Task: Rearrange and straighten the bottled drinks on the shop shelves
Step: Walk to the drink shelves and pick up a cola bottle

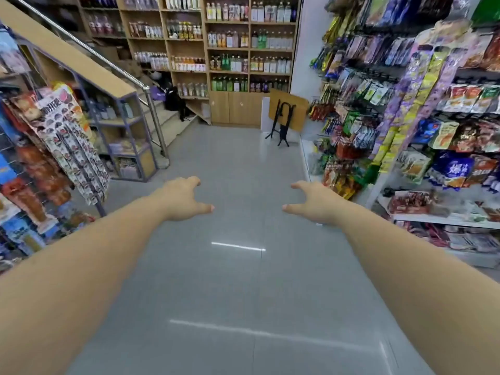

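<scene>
Both arms are stretched forward over the grey floor [238,280]. The left hand [184,198] and the right hand [313,203] are held spread, thumbs pointed inward and fingers loosely bent; nothing is gripped. The bottles [230,63] are ranged in rows on the wooden shelves [249,50] at the far end, well apart from both hands. A folded table [289,112] is leaned by the shelves' lower right corner. Snack racks [405,104] are seen alongside.

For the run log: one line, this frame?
left hand: open | right hand: open | both: over floor | bottles: far shelves
</scene>
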